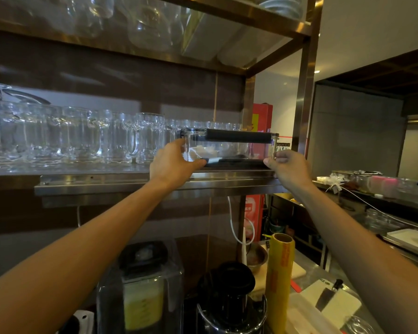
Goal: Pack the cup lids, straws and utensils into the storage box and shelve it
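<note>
- Both arms reach up and fwd, bare forearms nearly straight, toward a steel shelf (155,186) at about head height.
- Left hand (171,162) is at the left end of a clear storage box (229,148): thumb up along the side wall, fingers curled under the bottom corner, gripping it.
- Right hand (287,166) is at the box's right end, back of the hand to the camera, fingers bent round the lower corner (fingertips mostly hidden), gripping too.
- The storage box sits on the shelf near its front edge, right-hand part, level. It has a black bar handle (238,136) across the lid. Inside, pale white items lie at the left and dark ones along the bottom; can't tell what each is.
- Just left of the box stands a row of glass mugs (82,136), w/ more glassware behind it and on the shelf above.
- Below, on the counter: a blender jar (140,285) w/ yellow liquid, a black juicer (229,295), an upright roll of cling film (281,273) w/ orange print too blurred to read, a knife (328,294) on a white board.
- Behind the shelf post is a red panel (262,119) w/ yellow characters, not legible.
</note>
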Tool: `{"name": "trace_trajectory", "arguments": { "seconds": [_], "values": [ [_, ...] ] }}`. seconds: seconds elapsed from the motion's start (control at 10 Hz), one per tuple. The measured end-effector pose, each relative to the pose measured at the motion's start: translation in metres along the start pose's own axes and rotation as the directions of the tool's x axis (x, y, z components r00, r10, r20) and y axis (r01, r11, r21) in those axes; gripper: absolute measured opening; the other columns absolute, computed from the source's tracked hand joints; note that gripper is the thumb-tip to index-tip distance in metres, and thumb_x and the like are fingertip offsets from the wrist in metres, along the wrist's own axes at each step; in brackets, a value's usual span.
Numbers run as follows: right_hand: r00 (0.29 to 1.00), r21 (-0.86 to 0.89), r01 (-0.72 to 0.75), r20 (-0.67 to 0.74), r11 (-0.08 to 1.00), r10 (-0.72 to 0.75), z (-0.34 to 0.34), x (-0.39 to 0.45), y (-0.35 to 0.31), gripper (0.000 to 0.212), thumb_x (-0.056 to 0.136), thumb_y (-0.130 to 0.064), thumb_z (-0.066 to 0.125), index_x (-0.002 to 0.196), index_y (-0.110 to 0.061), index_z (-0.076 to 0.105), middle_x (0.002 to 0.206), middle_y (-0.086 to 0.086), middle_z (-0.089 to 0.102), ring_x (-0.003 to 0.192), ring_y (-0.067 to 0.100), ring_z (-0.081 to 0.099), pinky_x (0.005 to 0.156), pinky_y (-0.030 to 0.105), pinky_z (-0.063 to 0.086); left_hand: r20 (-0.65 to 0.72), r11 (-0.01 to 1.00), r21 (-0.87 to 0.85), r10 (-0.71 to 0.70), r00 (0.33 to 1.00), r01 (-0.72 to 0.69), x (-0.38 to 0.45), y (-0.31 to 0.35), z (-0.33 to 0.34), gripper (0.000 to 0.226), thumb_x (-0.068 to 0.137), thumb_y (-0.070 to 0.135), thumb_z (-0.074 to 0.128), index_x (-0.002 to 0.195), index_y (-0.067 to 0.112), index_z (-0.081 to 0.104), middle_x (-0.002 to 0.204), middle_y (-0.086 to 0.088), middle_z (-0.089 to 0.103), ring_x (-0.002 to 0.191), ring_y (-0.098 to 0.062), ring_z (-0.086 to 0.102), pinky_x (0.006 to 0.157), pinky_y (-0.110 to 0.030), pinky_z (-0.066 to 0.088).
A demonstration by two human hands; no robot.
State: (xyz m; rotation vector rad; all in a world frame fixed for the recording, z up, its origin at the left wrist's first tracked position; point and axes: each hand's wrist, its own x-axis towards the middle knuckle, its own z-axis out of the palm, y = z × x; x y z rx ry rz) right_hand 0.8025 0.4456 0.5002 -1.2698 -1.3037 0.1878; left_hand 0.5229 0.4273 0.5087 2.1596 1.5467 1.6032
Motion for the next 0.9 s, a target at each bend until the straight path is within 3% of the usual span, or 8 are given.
{"name": "trace_trajectory", "arguments": {
  "seconds": [0.6,0.8,0.9],
  "values": [
    [0.999,0.006,-0.038,-0.038,0.999,0.039,0.010,-0.006,0.001,0.049,0.097,-0.023,0.072,0.141,-0.010,0.056,0.140,0.011,0.063,0.127,0.029,0.060,0.106,0.044,0.050,0.061,0.997,0.041,0.065,0.996,-0.068,0.001,-0.004,0.000,0.061,0.092,0.038,0.073,0.143,0.012,0.052,0.139,-0.009,0.063,0.125,-0.028,0.061,0.095,-0.037,0.049],
    [0.996,0.003,-0.062,0.057,0.998,0.062,0.005,-0.008,-0.002,0.058,0.096,-0.026,0.073,0.147,-0.009,0.050,0.146,0.012,0.059,0.131,0.030,0.057,0.107,0.044,0.049,0.098,0.998,-0.011,0.064,0.993,-0.063,-0.002,-0.007,-0.006,0.067,0.092,0.035,0.074,0.148,0.011,0.047,0.145,-0.011,0.059,0.127,-0.029,0.060,0.101,-0.040,0.050],
    [0.992,-0.052,-0.061,0.109,0.997,0.067,-0.001,-0.019,-0.018,0.060,0.097,-0.027,0.072,0.149,-0.009,0.049,0.150,0.012,0.056,0.135,0.031,0.054,0.100,0.037,0.044,0.137,0.998,-0.006,0.059,0.989,-0.058,-0.007,-0.004,-0.016,0.073,0.091,0.039,0.074,0.151,0.010,0.044,0.150,-0.009,0.055,0.131,-0.026,0.058,0.106,-0.039,0.047]
  ]
}}
